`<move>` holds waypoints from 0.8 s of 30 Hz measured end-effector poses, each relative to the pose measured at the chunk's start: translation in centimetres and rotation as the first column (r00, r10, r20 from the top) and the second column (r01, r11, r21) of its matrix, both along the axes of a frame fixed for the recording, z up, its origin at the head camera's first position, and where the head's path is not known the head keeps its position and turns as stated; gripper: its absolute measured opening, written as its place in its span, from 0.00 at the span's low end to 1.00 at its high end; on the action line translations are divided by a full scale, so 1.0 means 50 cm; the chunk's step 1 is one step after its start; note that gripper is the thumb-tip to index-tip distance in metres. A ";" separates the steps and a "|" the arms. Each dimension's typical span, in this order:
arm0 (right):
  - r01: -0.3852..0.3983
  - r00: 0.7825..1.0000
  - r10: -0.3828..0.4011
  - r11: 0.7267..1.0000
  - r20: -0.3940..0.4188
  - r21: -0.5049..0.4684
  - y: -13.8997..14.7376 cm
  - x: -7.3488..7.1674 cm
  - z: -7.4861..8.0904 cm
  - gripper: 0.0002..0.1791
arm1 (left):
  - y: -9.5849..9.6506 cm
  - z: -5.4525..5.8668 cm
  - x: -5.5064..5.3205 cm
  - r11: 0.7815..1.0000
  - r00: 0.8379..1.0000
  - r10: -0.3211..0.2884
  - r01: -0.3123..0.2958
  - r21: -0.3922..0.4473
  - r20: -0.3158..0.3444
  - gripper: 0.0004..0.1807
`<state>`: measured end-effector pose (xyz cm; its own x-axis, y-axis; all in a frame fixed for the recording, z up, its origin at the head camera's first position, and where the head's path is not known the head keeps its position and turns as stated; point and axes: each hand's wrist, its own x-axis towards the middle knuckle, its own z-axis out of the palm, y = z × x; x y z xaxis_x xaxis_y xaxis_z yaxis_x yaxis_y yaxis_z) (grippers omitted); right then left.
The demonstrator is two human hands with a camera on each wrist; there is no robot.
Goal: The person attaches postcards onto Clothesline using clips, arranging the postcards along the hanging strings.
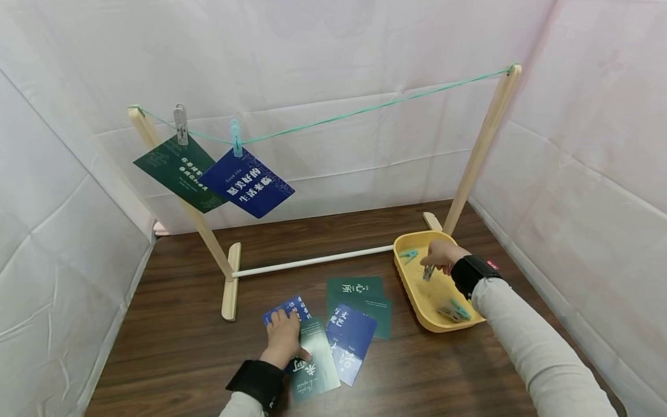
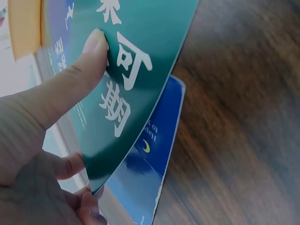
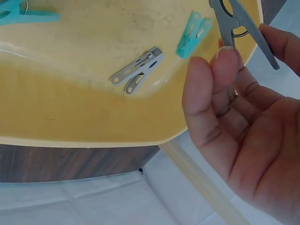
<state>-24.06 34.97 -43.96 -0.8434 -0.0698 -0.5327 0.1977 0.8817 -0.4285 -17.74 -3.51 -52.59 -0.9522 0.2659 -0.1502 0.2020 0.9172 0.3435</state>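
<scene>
My left hand point(image 1: 283, 340) pinches a green card point(image 2: 157, 28) with white lettering, thumb on its face and fingers at its edge. In the left wrist view this card bows slightly. A blue card point(image 2: 161, 140) with a small yellow moon lies beneath it. Over the yellow tray point(image 1: 432, 298), my right hand point(image 1: 444, 255) holds a grey clothespin point(image 3: 236, 21) between thumb and fingers. Inside the tray lie another grey clothespin point(image 3: 137, 69) and teal clothespins point(image 3: 193, 35). Blue cards point(image 1: 354, 333) and green cards point(image 1: 359, 285) overlap right of my left hand.
A green cord point(image 1: 333, 120) runs between two wooden posts point(image 1: 482, 150). Near its left end, a grey clothespin point(image 1: 180, 124) holds a green card point(image 1: 177, 174) and a light-blue one point(image 1: 236, 138) holds a blue card point(image 1: 249, 184). A white rod point(image 1: 312, 262) joins the post feet.
</scene>
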 end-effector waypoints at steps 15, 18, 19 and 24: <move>-0.077 0.992 0.074 0.997 -0.100 -0.019 -0.021 0.005 0.036 0.19 | -0.015 -0.012 0.022 0.995 0.998 0.039 -0.043 0.091 0.041 0.49; -0.122 0.981 0.120 0.993 -0.149 -0.002 -0.032 0.007 0.035 0.16 | -0.017 -0.013 0.025 0.991 0.998 0.043 -0.049 0.124 0.051 0.47; -0.132 0.978 0.131 0.991 -0.165 0.002 -0.036 0.008 0.035 0.15 | -0.018 -0.013 0.026 0.988 0.998 0.038 -0.046 0.145 0.053 0.46; -0.148 0.964 0.149 0.989 -0.220 0.023 -0.058 0.014 0.046 0.13 | -0.024 -0.004 0.032 0.954 0.997 -0.019 -0.003 0.300 0.073 0.38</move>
<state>-23.34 32.05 -41.65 -0.9205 -0.2008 -0.3353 -0.0347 0.8966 -0.4415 -16.15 -4.72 -52.79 -0.9391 0.3171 -0.1324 0.1725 0.7683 0.6164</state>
